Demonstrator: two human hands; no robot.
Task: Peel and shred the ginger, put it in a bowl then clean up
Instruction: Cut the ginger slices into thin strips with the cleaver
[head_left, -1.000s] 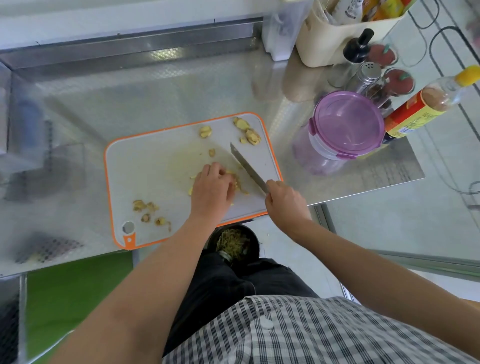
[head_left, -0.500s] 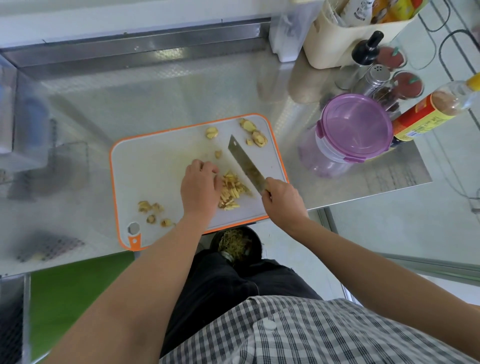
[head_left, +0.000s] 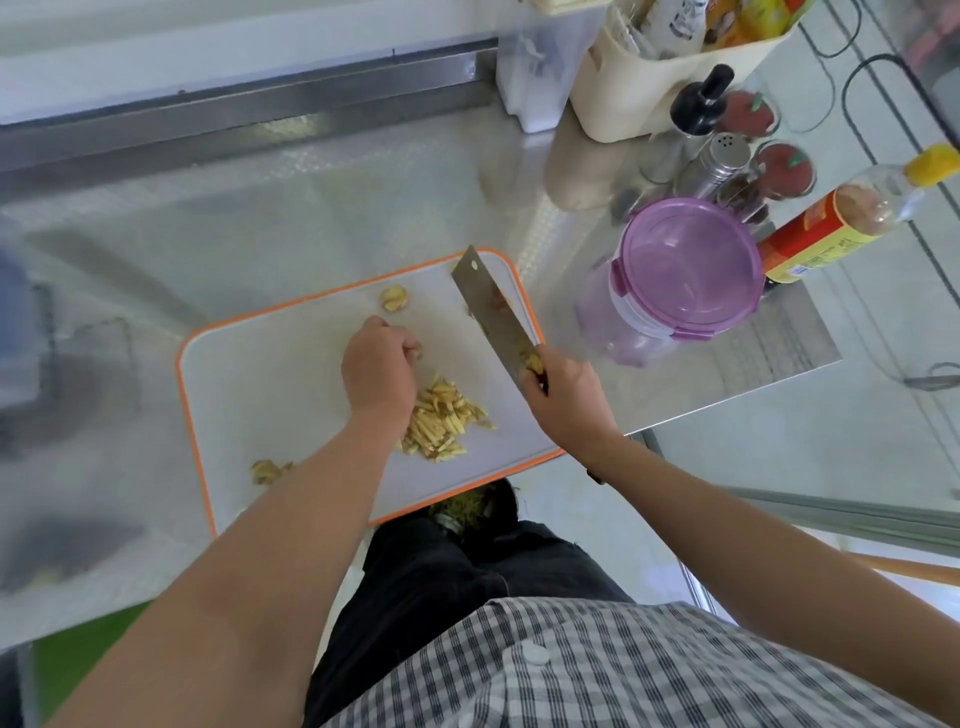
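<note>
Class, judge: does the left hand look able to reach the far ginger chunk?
Probably yes: bare board lies between the left hand and the ginger chunk; the knife is held aside.

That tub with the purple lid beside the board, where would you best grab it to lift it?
Probably round the tub just under its lid, coming from the near side. It stands upright, the lid is wide and flat with clips at the rim, and a bottle and shaker crowd the far side.

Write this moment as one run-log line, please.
step: shredding | right hand: grips knife, blade over right end of cutting board | left hand: curled beside shredded ginger, hold unclear
</note>
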